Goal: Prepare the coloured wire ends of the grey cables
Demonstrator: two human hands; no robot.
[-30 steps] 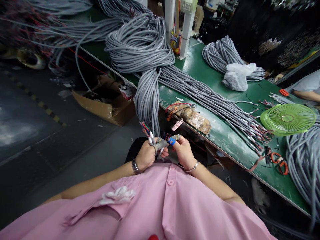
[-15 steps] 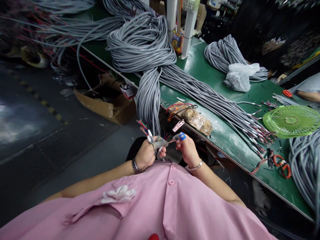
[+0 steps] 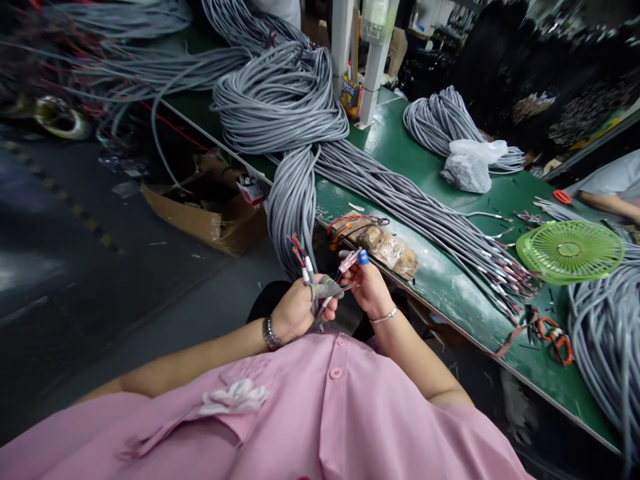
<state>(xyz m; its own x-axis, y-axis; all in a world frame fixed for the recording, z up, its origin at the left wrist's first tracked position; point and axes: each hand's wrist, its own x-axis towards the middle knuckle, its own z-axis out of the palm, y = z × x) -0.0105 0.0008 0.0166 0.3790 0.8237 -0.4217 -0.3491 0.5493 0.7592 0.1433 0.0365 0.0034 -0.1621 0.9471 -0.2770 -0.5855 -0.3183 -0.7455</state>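
Far left, a loose grey cable tangle [image 3: 115, 73]; below it, an open cardboard box [image 3: 193, 220] on the floor. Then the big grey cable coil [image 3: 280, 100] on the bench, its hanging loop [image 3: 293, 200] draped over the edge, probably to leave length for working at the lap. Left hand [image 3: 294, 311], grey cover on thumb, is closed around grey cables [image 3: 311, 272] with white sleeves; coloured cores [image 3: 297, 248] poke up above the fist, seemingly kept apart from the thin wires [image 3: 349, 287] fanning toward the other hand. Right hand [image 3: 371, 290], blue band on thumb, is half curled at the wire tips, near a pink clip [image 3: 349, 261]. Further right: plastic-wrapped block [image 3: 390, 247], straight cable bundle [image 3: 415, 200] laid lengthwise, likely so the ends stay together, orange-handled scissors [image 3: 556, 341], green fan [image 3: 570, 250].

Hard to read: left fingers mostly hide the cables' grip point; can't tell whether the right hand pinches any wire or touches the clip. Co-worker's forearm [image 3: 613, 204] is cut off at the right edge.
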